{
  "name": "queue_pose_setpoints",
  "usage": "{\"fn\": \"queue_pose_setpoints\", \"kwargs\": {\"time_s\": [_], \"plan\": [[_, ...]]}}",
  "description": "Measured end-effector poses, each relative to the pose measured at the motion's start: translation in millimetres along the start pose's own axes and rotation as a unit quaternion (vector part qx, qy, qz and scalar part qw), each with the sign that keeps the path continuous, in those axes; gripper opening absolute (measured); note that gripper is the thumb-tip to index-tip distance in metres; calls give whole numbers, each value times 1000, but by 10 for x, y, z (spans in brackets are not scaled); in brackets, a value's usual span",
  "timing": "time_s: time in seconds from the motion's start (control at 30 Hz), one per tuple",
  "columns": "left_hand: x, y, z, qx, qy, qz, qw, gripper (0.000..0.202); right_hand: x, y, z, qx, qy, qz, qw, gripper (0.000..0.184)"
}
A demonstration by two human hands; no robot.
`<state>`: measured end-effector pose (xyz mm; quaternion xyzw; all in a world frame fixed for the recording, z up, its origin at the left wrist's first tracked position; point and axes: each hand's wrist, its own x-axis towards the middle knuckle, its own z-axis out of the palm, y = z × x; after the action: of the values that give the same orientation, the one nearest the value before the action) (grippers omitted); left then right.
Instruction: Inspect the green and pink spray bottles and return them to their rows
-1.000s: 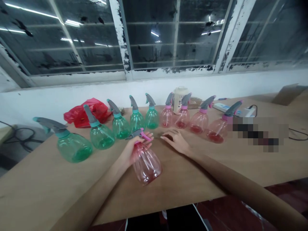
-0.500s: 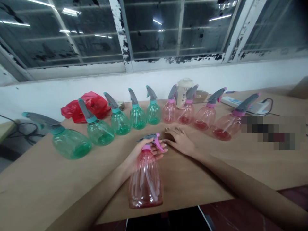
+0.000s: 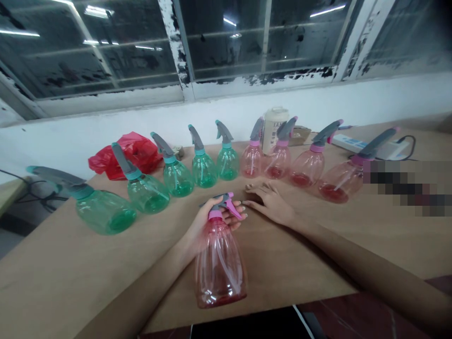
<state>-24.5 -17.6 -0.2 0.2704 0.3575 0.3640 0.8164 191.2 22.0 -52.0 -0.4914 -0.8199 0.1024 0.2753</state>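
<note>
My left hand (image 3: 206, 227) is wrapped round the neck of a pink spray bottle (image 3: 219, 263) with a grey and pink trigger head, standing upright near the front edge of the wooden table (image 3: 318, 254). Flat on the table just right of the bottle's head lies my right hand (image 3: 272, 203), fingers stretched out and holding nothing. Behind both hands runs a curved row of spray bottles: several green ones (image 3: 148, 190) on the left, several pink ones (image 3: 307, 162) on the right.
A red plastic bag (image 3: 130, 150) lies at the back left. A white cup (image 3: 273, 127) stands behind the pink bottles. A power strip (image 3: 367, 147) with a black cable sits at the back right. A white wall and windows rise behind the table.
My left hand has brought the pink bottle from tilted to upright and drawn it a little nearer the front edge. My right hand has stayed flat on the table.
</note>
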Motion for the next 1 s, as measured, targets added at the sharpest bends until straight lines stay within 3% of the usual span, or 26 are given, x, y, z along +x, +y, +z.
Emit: {"fn": "queue_pose_setpoints", "kwargs": {"time_s": [0.4, 0.5, 0.63, 0.73, 0.87, 1.0], "plan": [[6, 12, 5, -14, 29, 10, 999, 27, -3, 6, -13, 2, 0, -3, 1000, 47], [-8, 7, 11, -6, 17, 64, 998, 19, -7, 0, -19, -6, 0, -2, 1000, 46], [-87, 39, 69, 37, -19, 123, 992, 29, -13, -14, -32, -11, -2, 0, 1000, 46], [-97, 65, 84, 23, 1, 150, 988, 24, -15, -15, -38, -11, -5, -1, 1000, 47], [-2, 68, 0, -46, 45, 87, 994, 31, -18, -1, -42, -15, -10, -5, 1000, 48], [45, 74, -69, -38, 51, 55, 996, 43, -21, 3, -51, -14, -11, -3, 1000, 48]]}}
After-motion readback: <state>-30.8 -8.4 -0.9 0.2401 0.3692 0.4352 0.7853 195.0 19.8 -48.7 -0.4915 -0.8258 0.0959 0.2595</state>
